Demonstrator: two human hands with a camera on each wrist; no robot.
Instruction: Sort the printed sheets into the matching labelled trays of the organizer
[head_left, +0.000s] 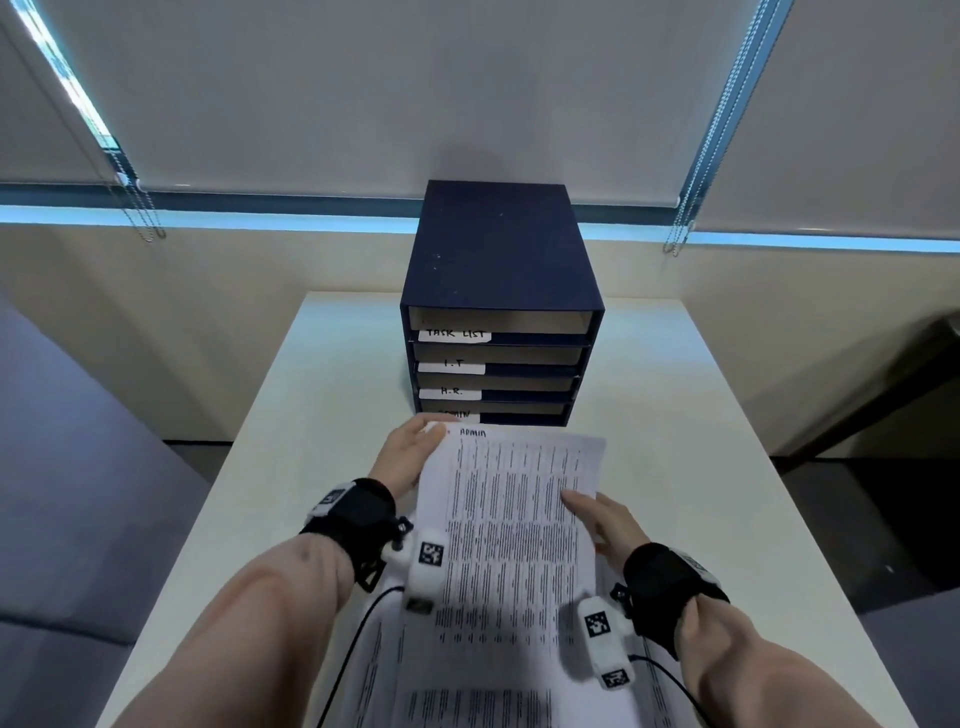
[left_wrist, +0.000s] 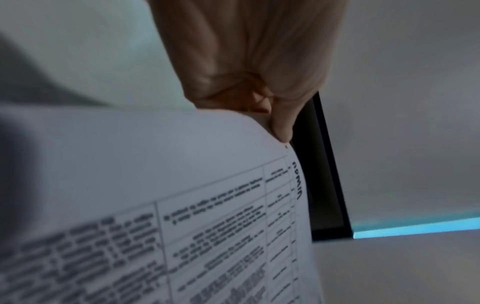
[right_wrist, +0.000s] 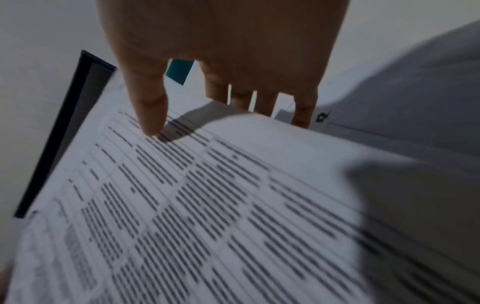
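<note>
A dark blue organizer stands at the far middle of the white table, with trays labelled TASK LIST, I.T, H.R. and ADMIN from top to bottom. Just in front of the bottom tray, I hold a printed sheet headed ADMIN above the table. My left hand pinches its far left corner. My right hand grips its right edge, with the thumb on top and the fingers underneath. More printed sheets lie below it near me.
The organizer shows as a dark edge in both wrist views. A grey seat is left of the table and dark floor to the right. Window blinds with bead chains hang behind. Thin black cables run from my wrists.
</note>
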